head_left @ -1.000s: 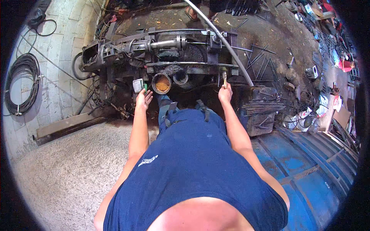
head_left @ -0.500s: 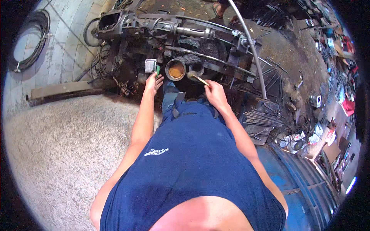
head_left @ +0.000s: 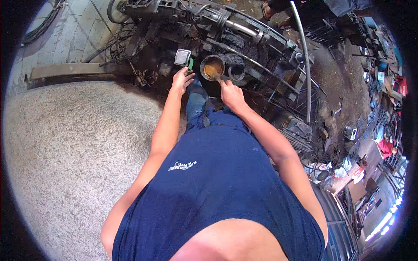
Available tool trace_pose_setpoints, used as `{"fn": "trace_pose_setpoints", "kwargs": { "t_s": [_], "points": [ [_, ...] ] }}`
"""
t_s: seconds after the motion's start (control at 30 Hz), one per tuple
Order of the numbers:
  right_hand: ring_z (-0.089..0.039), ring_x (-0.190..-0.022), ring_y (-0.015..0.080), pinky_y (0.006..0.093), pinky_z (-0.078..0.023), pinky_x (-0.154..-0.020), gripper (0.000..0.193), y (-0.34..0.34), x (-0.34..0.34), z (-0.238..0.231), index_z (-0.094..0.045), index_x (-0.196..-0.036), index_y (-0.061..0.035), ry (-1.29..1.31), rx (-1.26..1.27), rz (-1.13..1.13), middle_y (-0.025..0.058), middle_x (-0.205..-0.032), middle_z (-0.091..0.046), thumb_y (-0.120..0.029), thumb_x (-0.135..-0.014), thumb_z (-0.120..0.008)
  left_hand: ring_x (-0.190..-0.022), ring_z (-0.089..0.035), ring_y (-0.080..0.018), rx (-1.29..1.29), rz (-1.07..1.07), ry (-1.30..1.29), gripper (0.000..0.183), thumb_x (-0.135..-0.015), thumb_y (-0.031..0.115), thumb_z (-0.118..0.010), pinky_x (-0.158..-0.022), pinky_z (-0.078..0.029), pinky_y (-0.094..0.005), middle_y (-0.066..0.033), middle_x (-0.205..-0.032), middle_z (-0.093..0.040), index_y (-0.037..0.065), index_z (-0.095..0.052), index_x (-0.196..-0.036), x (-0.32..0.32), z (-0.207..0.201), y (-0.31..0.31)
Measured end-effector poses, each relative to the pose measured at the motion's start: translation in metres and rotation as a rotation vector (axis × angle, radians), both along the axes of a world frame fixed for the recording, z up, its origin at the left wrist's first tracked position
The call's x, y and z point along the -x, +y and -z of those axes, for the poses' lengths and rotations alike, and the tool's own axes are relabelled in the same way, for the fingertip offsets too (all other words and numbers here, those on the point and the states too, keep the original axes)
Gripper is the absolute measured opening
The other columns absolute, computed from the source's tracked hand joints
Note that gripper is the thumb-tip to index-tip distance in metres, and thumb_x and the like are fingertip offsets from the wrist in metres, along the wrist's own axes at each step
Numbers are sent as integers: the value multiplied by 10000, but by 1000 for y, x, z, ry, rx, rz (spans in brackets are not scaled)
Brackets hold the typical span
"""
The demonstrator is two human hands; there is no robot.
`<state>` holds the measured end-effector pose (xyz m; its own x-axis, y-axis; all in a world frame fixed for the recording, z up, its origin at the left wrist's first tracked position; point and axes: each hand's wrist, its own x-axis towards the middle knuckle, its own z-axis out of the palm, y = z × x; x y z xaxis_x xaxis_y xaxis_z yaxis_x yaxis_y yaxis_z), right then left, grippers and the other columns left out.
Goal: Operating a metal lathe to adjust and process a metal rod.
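Observation:
At the front of the machine, a round dark pot [head_left: 203, 68] holds an orange-brown substance. My right hand [head_left: 232, 94] is closed around a short tool with a pale handle [head_left: 218, 80]. The tool's far end reaches into the pot; blur hides whether it is a brush or a spoon. To the pot's left, my left hand [head_left: 182, 81] has its fingers curled at a green handle-like piece [head_left: 190, 65]. A silvery, square-topped object [head_left: 182, 57] sits right beside that piece. A second, smaller dark round opening [head_left: 236, 72] lies just right of the pot.
A greasy machine with a metal shaft [head_left: 241, 29] spans the far side. One long pipe [head_left: 303, 61] leans at its right. Metal rods [head_left: 296, 138] are piled nearer on the right. Another person's sandalled foot [head_left: 265, 11] shows at the top. Pale rough concrete [head_left: 87, 152] spreads left.
My right hand has moved left relative to the pot, and the tool's end has gone from the smaller opening into the pot. My left hand keeps its place beside the green piece. The view has shifted.

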<state>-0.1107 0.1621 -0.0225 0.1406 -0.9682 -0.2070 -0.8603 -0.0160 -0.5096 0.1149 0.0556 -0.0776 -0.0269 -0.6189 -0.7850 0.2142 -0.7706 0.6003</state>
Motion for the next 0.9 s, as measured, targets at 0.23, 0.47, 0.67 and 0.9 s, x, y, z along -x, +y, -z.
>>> {"fn": "trace_pose_setpoints", "kwargs": {
  "t_s": [0.23, 0.47, 0.67, 0.9],
  "points": [
    [-654, -712, 367, 457, -545, -603, 287, -1, -9, 8, -550, -1090, 56, 51, 7, -10, 230, -875, -591, -25, -828, -464, -960, -631, -213, 1, -7, 12, 314, -940, 288, -505, -759, -500, -344, -77, -1052, -615, 84, -538, -1176, 1, -2, -2],
    [-656, -716, 360, 455, -549, -610, 251, -5, -11, 8, -560, -1041, 45, 52, 13, -3, 221, -876, -588, -30, -812, -487, -1012, -614, -223, 15, 6, 16, 348, -935, 301, -526, -806, -503, -354, -103, -1095, -605, 39, -525, -1164, 2, 1, 0],
    [-639, -785, 409, 491, -515, -707, 182, -3, 6, 2, -630, -924, 18, -231, 96, 289, 240, -851, -638, -103, -833, -527, -983, -622, -208, 21, -2, 32, 345, -938, 304, -521, -797, -501, -351, -94, -1074, -612, 39, -526, -1158, 3, -3, 1],
    [-558, -500, 134, 297, -446, -447, 246, 2, 41, 12, -675, -1043, -10, -1002, -478, 967, 58, -645, -595, -167, -882, -575, -1007, -617, -227, 26, 0, 35, 353, -941, 301, -513, -804, -493, -364, -103, -1105, -603, 44, -521, -1183, -4, 4, 1]
  ]
}}
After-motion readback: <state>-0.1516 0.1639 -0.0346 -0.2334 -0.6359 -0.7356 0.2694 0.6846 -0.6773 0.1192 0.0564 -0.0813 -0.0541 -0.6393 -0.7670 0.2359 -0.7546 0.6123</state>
